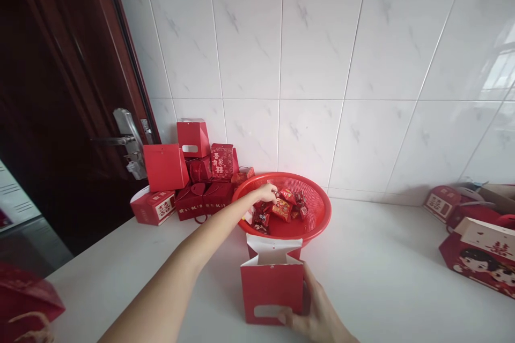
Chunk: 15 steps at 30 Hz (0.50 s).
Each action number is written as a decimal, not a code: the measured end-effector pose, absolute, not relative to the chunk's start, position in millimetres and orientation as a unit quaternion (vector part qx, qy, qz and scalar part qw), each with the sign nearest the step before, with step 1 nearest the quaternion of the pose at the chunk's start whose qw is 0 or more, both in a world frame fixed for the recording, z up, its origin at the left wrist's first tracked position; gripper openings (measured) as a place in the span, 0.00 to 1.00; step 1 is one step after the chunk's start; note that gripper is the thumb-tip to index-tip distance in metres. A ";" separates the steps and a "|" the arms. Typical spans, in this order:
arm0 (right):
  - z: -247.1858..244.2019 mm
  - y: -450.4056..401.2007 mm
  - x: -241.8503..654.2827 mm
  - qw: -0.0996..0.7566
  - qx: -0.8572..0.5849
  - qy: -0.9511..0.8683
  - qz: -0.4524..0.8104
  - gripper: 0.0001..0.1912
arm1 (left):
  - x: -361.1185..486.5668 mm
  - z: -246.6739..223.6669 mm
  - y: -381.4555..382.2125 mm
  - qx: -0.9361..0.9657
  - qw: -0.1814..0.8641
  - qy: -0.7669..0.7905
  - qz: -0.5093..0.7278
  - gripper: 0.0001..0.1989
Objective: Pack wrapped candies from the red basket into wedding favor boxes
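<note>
My left hand (267, 192) reaches into a red plastic colander (317, 214), its fingers curled together over the wrapped snacks; what they pinch is hidden. Several small red and gold snack packets (282, 209) lie in the colander, mostly to its left and middle. In front of it a red paper gift box (272, 289) stands upright on the white table, its top open and its inside white. My right hand (311, 300) grips this box at its lower right side, thumb on the front beside a pale oval window.
Red gift boxes (167, 166) are stacked against the tiled wall at the back left. More boxes (478, 257) stand at the right edge of the white table (374, 273). A red bag (28, 300) shows at the lower left. A dark door (68, 64) with a metal handle is on the left.
</note>
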State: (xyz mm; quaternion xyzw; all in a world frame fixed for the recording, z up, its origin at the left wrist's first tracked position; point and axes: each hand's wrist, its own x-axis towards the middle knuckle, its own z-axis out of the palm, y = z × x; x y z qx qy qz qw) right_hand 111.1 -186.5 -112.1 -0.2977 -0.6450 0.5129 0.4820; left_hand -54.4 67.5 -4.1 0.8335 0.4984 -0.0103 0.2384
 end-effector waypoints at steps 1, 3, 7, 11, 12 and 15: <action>-111.9 -186.6 111.2 0.481 -0.300 -0.645 0.512 0.35 | -54.4 -0.6 67.1 0.836 0.248 0.490 -0.009 0.17; -112.3 -186.7 111.4 0.483 -0.304 -0.642 0.512 0.35 | -55.5 6.7 66.5 0.841 0.268 0.470 -0.011 0.14; -115.2 -186.5 111.4 0.490 -0.303 -0.637 0.513 0.35 | -60.2 16.8 66.3 0.843 0.298 0.445 -0.047 0.16; -117.8 -184.4 110.0 0.492 -0.284 -0.638 0.520 0.38 | -59.2 17.6 67.7 0.842 0.280 0.457 -0.061 0.23; -117.8 -183.7 109.5 0.494 -0.280 -0.639 0.519 0.39 | -57.1 16.7 67.8 0.844 0.271 0.460 -0.052 0.25; -116.9 -182.2 108.2 0.496 -0.273 -0.642 0.517 0.41 | -48.5 12.4 66.7 0.855 0.253 0.452 -0.018 0.28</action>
